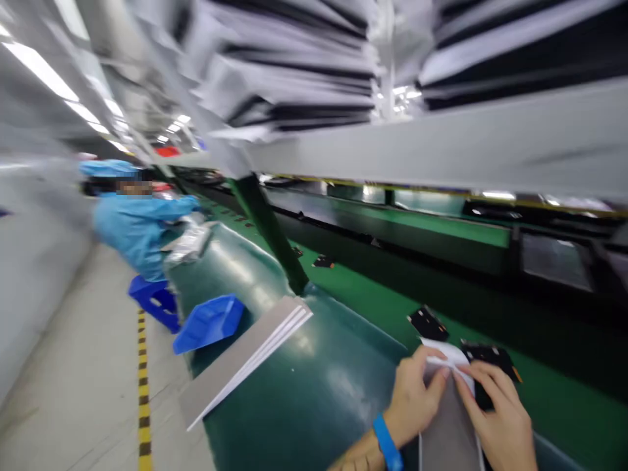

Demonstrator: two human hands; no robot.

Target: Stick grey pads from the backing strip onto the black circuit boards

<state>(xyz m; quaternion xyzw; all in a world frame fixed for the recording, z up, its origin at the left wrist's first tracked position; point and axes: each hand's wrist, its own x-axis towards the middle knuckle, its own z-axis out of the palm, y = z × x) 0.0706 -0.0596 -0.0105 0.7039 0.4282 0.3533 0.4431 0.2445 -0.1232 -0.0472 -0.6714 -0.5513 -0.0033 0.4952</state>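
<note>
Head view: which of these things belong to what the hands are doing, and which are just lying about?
At hand: left hand and right hand pinching a grey sheet; two black flat pieces beside them.

Around: stacked grey sheets, blue plastic bin, co-worker in blue smock.

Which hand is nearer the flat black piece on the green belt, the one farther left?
The left: the left hand, wearing a blue wristband, sits just below the flat black piece, not touching it. The right hand lies farther off, below and to its right.
</note>
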